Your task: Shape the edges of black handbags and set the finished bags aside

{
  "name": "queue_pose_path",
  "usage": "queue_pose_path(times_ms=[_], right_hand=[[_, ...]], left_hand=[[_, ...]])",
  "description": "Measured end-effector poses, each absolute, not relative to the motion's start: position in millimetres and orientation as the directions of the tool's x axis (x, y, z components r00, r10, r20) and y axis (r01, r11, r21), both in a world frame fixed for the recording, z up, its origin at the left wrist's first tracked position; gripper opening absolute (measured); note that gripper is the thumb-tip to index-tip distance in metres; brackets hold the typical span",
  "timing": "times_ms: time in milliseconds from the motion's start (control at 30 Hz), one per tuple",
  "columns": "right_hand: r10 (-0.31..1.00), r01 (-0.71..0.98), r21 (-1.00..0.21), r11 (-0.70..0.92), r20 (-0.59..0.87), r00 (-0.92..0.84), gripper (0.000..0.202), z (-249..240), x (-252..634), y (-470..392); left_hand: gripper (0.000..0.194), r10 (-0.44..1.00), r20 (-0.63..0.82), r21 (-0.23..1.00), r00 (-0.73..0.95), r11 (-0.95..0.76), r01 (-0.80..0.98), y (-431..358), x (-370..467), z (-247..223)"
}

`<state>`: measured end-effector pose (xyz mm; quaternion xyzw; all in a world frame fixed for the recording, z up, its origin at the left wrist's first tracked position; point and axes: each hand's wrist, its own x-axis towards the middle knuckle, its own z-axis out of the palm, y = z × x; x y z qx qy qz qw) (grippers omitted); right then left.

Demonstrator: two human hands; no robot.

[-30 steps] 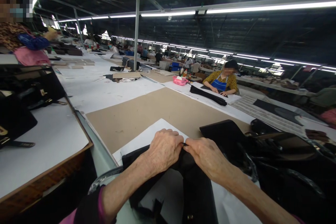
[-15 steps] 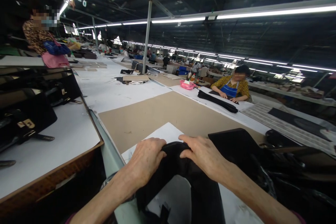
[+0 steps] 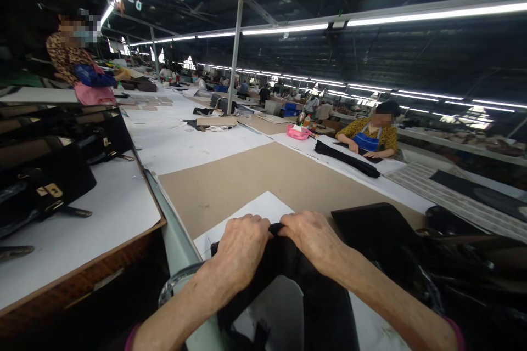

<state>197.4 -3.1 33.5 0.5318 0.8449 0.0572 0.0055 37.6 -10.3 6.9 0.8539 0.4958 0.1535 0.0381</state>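
Note:
A black bag piece [image 3: 329, 312] stands at the table's near edge, with a pale opening showing through its middle. At its top edge my left hand [image 3: 246, 249] is closed, fingertips curled over the black material. Close beside it, my right hand [image 3: 313, 241] pinches the same edge between thumb and fingers. Only a short stretch of the edge shows between the two hands. Underneath lies a white sheet [image 3: 265, 207]. To the right of my right hand lies a flat black panel [image 3: 374, 225].
Black handbags with gold clasps [image 3: 51, 191] stand on the left table. Brown board [image 3: 230, 175] covers the table ahead. A co-worker in a blue apron [image 3: 366, 140] sits at the right, near black strips [image 3: 346, 159] and a pink basket [image 3: 298, 131]. Another person [image 3: 69, 60] stands far left.
Both hands have drawn closer together along the top edge of the black bag piece. My left hand has shifted right and its fingers have curled in more tightly.

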Motion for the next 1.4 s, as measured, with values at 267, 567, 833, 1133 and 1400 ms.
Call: queue_pose_path(times_ms=[267, 567, 833, 1133, 1400], right_hand=[[0.886, 0.890, 0.117, 0.440, 0.104, -0.451, 0.024, 33, 195, -6], [0.871, 0.871, 0.097, 0.482, 0.059, -0.488, 0.017, 45, 186, -8], [0.862, 0.862, 0.087, 0.500, 0.047, -0.505, 0.020, 42, 178, -2], [0.849, 0.849, 0.001, 0.528, -0.008, -0.528, 0.030, 47, 166, 0], [0.824, 0.824, 0.014, 0.566, 0.010, -0.566, 0.028, 46, 165, 0]], left_hand=[[0.017, 0.911, 0.180, 0.452, 0.370, -0.411, 0.792, 1, 37, 8], [0.017, 0.944, 0.078, 0.494, 0.321, -0.316, 0.810, -17, 6, 17], [0.012, 0.953, 0.177, 0.744, 0.248, -0.294, 0.600, -32, -27, -1], [0.012, 0.982, 0.160, 0.937, 0.099, -0.183, 0.297, -32, -19, -16], [0.012, 0.989, 0.138, 0.954, 0.059, -0.149, 0.260, -33, -17, -15]])
